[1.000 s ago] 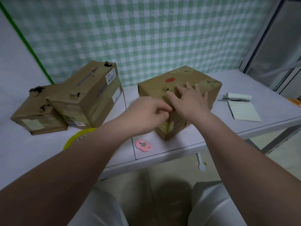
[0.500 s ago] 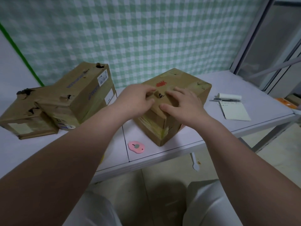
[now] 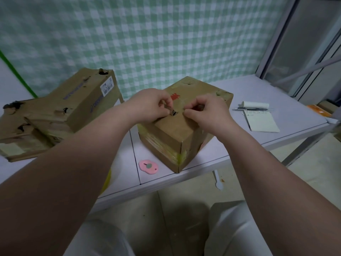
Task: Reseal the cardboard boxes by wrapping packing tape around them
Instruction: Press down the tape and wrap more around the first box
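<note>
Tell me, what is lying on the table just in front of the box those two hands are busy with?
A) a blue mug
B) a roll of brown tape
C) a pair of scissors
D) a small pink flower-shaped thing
D: a small pink flower-shaped thing lies flat on the table, near the front left side of the box and apart from it.

A pale grey table (image 3: 258,89) stands against a green-and-white checked wall covering (image 3: 147,43). Near its front edge lies a small pink flower-shaped object (image 3: 148,166). Toward the right end sits a notepad (image 3: 261,121), with a dark pen (image 3: 252,109) and a white paper roll (image 3: 255,104) just behind it. A white plastic spoon (image 3: 217,180) lies on the floor below.
</note>
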Motion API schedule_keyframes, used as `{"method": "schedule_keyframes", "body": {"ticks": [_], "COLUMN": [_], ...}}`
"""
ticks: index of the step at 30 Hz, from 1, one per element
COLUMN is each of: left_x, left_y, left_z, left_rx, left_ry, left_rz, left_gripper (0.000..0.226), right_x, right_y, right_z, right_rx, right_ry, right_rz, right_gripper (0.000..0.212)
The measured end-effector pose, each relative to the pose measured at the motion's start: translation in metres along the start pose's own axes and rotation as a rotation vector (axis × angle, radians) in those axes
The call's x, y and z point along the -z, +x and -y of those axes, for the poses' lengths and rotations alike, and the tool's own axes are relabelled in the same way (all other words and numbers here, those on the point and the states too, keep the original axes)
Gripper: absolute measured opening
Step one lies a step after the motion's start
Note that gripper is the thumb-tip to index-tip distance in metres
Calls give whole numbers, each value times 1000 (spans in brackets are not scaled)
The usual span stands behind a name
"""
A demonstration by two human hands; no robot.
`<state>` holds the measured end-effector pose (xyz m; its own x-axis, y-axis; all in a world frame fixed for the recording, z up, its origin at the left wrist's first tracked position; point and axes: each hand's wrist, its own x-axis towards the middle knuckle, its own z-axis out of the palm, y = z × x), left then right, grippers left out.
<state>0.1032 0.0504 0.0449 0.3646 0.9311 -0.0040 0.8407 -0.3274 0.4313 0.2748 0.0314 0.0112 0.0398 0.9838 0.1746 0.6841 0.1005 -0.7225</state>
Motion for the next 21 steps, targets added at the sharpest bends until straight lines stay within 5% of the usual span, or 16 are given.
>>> {"method": "schedule_keyframes", "body": {"ticks": [4, 21], "left_x": [1, -9], "left_y": [1, 8], "left_z": [6, 11], "left_rx": [-13, -16], "left_ry": [-85, -181], "left_rz": [29, 3], "left_gripper": [6, 4], "right_x": [-7, -19], "right_y": [1, 8], "right_z": [4, 10], "right_rx": [-33, -129], "right_ry": [75, -70], "right_rz": [-24, -52], "right_gripper": [8, 23]}}
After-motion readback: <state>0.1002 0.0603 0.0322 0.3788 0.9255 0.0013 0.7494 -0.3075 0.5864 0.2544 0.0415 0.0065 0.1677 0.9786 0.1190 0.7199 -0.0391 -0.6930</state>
